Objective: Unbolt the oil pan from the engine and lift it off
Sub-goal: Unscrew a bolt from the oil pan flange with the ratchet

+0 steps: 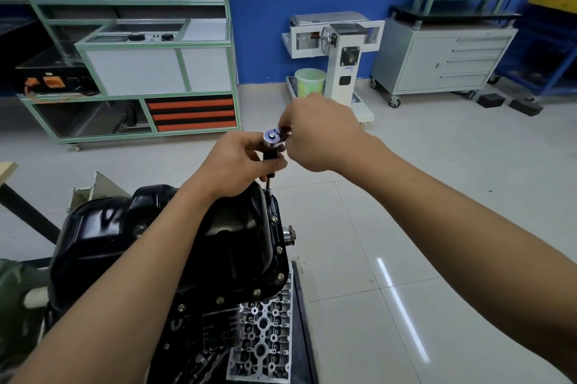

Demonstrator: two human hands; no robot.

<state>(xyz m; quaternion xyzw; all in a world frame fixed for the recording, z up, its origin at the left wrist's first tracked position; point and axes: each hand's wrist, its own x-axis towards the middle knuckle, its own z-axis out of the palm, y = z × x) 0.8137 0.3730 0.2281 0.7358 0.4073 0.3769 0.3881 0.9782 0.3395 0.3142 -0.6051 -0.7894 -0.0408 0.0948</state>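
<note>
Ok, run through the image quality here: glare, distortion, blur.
Head view: a bright light streak glares off the floor tiles; the glossy oil pan carries soft white reflections; the ratchet glints purplish at its head; wide-angle distortion bows the green rack and tilts the grey cabinet; background detail is slightly soft.

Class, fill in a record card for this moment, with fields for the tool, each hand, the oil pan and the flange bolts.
Tool: ratchet on an extension, upright at the pan's far right corner
Left: left hand grips the extension just below the ratchet head
Right: right hand grips the ratchet beside its head; handle hidden
Pan: black oil pan sits on the engine, not lifted
Bolts: several flange bolts in place along the right and near edges
</note>
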